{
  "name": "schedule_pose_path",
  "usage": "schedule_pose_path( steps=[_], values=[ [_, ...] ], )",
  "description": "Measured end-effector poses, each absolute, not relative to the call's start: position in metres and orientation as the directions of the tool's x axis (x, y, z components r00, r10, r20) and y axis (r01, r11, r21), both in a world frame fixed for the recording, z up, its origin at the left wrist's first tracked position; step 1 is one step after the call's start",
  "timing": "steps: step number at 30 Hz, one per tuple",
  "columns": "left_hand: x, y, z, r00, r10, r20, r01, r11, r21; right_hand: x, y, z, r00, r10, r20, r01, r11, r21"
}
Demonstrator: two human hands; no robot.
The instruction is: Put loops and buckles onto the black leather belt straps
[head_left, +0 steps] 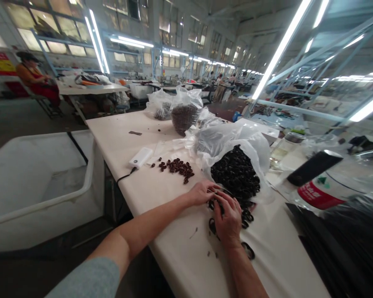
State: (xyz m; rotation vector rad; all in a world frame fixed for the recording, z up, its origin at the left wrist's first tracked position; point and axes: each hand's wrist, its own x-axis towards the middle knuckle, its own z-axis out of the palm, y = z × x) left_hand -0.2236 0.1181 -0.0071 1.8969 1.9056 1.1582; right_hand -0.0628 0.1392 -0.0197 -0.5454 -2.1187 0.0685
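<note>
My left hand (201, 193) and my right hand (229, 216) meet over the table, fingertips pressed close together. Both are closed, and whatever lies between their fingers is too small and hidden to make out. Under and around my right hand lie loose black oval rings (247, 250). Just beyond the hands, a clear plastic bag (202, 154) lies on its side, its mouth toward me, with a heap of black rings (236, 174) spilling out. To the left of the bag is a small pile of dark brown bead-like pieces (180, 169).
A white power bank (141, 157) with a black cable sits near the table's left edge. Filled plastic bags (185, 116) stand at the back. A large labelled bottle (321, 192) and black strips (326, 248) lie right. A white bin (44, 182) stands left; a person (37, 78) sits beyond.
</note>
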Motion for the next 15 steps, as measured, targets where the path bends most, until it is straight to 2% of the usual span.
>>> schedule_pose_path(
  steps=[2,4,5,7,10,12,15],
  values=[
    [-0.218,0.117,-0.006,-0.142,0.906,0.400,0.704,-0.191,0.684,-0.062,0.139,-0.019,-0.463,0.402,0.790,0.339,0.904,-0.262],
    [-0.224,0.114,-0.006,-0.165,0.873,0.459,0.712,-0.216,0.668,-0.062,0.138,-0.018,-0.449,0.403,0.797,0.338,0.903,-0.266],
    [-0.231,0.112,-0.007,-0.162,0.855,0.492,0.752,-0.216,0.623,-0.062,0.138,-0.017,-0.448,0.404,0.797,0.340,0.902,-0.266],
    [-0.250,0.106,-0.010,-0.104,0.847,0.521,0.870,-0.177,0.461,-0.063,0.137,-0.016,-0.450,0.412,0.792,0.342,0.899,-0.273],
    [-0.282,0.097,-0.016,-0.002,0.901,0.433,0.971,-0.102,0.216,-0.064,0.136,-0.014,-0.459,0.427,0.779,0.343,0.894,-0.288],
    [-0.303,0.096,-0.018,0.059,0.930,0.364,0.981,-0.121,0.150,-0.064,0.134,-0.013,-0.477,0.438,0.762,0.344,0.891,-0.296],
    [-0.340,0.104,-0.016,0.134,0.940,0.313,0.975,-0.181,0.127,-0.064,0.132,-0.012,-0.500,0.454,0.737,0.336,0.887,-0.318]
  ],
)
